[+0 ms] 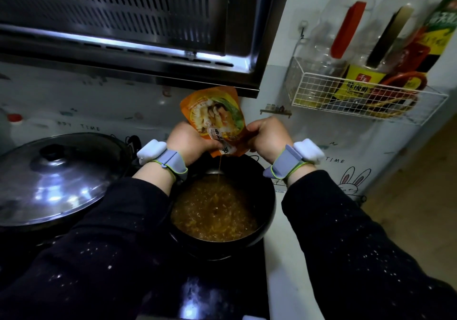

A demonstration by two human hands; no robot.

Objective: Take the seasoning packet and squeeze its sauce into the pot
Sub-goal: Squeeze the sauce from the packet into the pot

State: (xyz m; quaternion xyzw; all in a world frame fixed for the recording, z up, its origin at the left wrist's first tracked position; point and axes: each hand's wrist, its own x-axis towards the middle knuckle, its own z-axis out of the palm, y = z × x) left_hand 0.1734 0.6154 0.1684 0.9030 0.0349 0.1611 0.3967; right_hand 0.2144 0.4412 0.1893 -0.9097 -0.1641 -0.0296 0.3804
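Observation:
An orange seasoning packet (214, 114) with a food picture is held upside down above a black pot (268, 196). My left hand (190, 139) grips its left side and my right hand (268, 134) grips its right side. A thin brown stream of sauce (219, 169) falls from the packet's lower corner into the pot. The pot holds brown, bubbling broth (215, 213) with noodles.
A large pan under a shiny metal lid (57, 181) stands left of the pot on the dark cooktop (210, 292). A range hood (123, 23) hangs overhead. A white wire basket (356, 97) with several bottles is mounted on the wall at upper right.

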